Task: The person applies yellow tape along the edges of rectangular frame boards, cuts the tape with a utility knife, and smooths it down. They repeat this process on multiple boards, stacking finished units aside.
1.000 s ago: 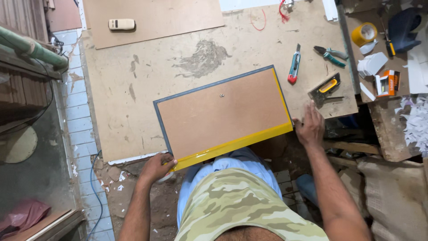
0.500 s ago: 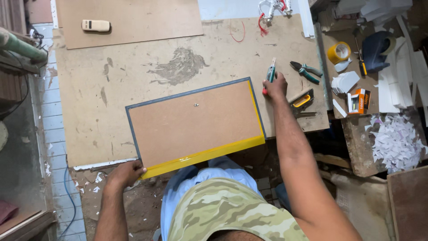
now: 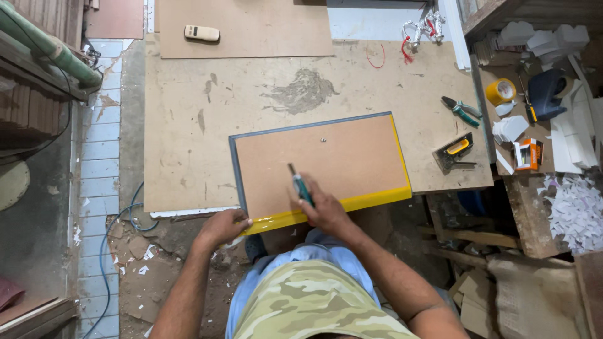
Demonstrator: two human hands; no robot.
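A framed brown board [image 3: 326, 160] with grey and yellow edges lies face down on the large work board [image 3: 251, 94]. My left hand [image 3: 221, 228] grips its near left corner on the yellow edge. My right hand [image 3: 321, 207] rests on the near part of the board and holds a green utility knife [image 3: 299, 183], blade end pointing away from me over the brown backing. A small screw or dot [image 3: 323, 140] sits near the board's far middle.
A staple gun [image 3: 453, 151] and green pliers [image 3: 461, 110] lie to the right on the work board. Yellow tape roll [image 3: 500, 91], a small orange box [image 3: 529, 154] and paper scraps [image 3: 578, 210] crowd the right bench. A remote-like device [image 3: 201, 32] lies at the far left.
My right hand picked up the utility knife from the right of the frame and brought it back onto the near part of the board. My left hand stayed on the corner.
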